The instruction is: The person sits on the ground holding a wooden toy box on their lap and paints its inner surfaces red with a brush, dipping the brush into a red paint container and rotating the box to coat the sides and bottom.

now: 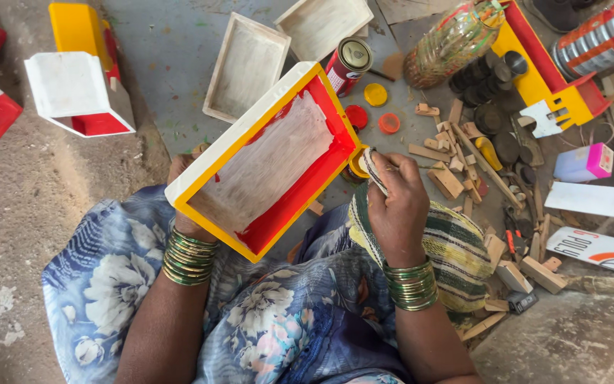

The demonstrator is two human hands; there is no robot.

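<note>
A grey, dusty concrete floor [172,50] carries two unpainted wooden trays [246,67], a red tin can [348,65] on its side, yellow and red round lids [375,94], scattered wood offcuts [456,163], dark wheels [481,82] and painted red, white and yellow boxes [79,92].

Light: bright, soft daylight all over.
Shadows: soft and faint; a darker patch sits inside the red and yellow box [268,163] along its lower wall.
Shine: the wet red paint in the box gleams, and the green bangles [189,257] glint.
Sharpness: the middle is clear and crisp.
Edges: things near the corners look a bit stretched and bent.
</note>
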